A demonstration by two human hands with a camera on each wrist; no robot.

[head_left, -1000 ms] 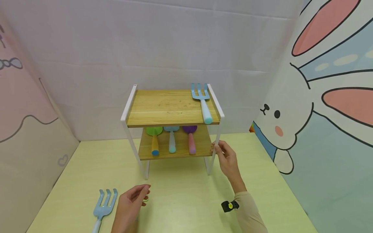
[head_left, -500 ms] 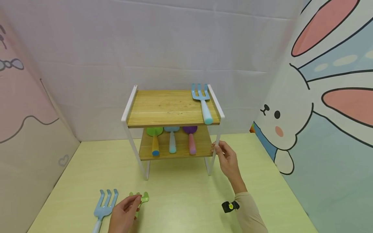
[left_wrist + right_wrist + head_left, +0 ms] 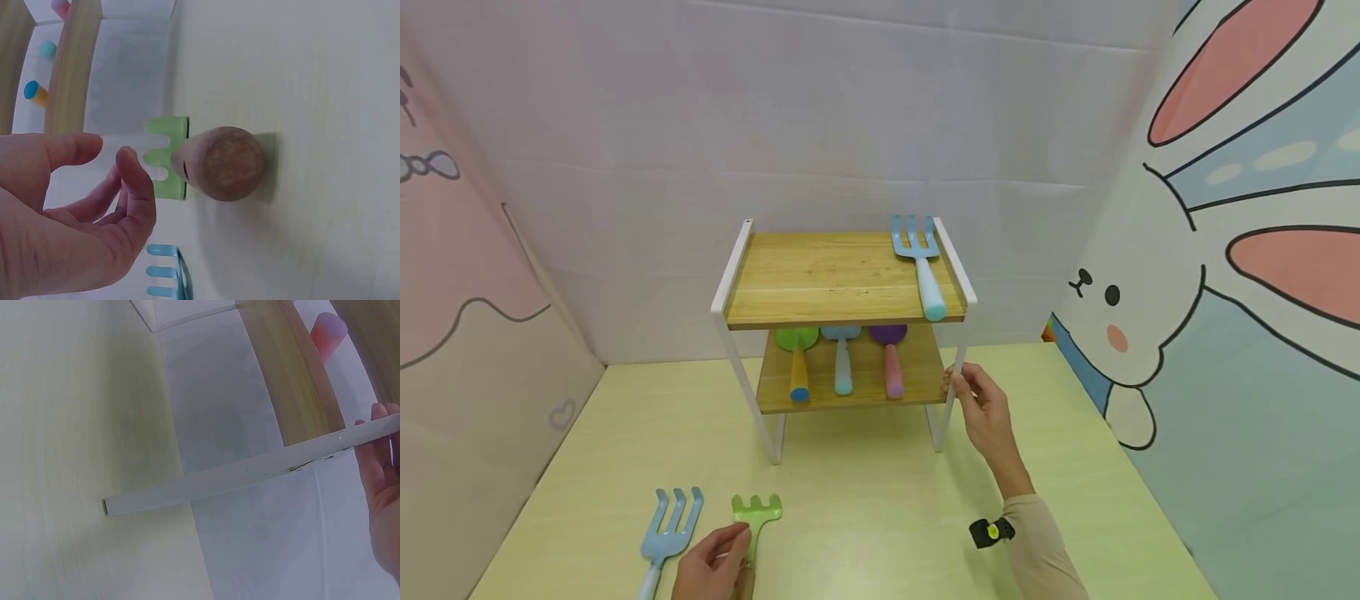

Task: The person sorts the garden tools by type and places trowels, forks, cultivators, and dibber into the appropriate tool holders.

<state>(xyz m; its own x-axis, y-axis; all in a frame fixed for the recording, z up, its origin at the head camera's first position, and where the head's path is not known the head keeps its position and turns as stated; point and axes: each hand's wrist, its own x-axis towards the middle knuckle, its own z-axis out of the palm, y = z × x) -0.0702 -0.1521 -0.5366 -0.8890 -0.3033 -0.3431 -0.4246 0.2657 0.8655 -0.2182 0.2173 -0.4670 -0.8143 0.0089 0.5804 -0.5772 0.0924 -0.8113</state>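
L. hand [image 3: 703, 571] w/ narrow thumb-finger gap, nr. green rake [image 3: 756, 511] on bench [image 3: 850, 517].
R. hand [image 3: 988, 412] grips white rack leg [image 3: 231, 474]; blue rake [image 3: 664, 545] L. of green one.

My L hand [image 3: 711, 567] has pulled back twd the table's [image 3: 865, 517] near edge, & a bit closer to its L edge too. 1 s ago my fingers hid nearly all of the green rake [image 3: 757, 510], w/ only a sliver showing; ½ s ago they still covered part of its tines. Now the tines are fully uncovered, plus more neck. My fingertips are at abt neck level, vs past the tines 1 s ago.
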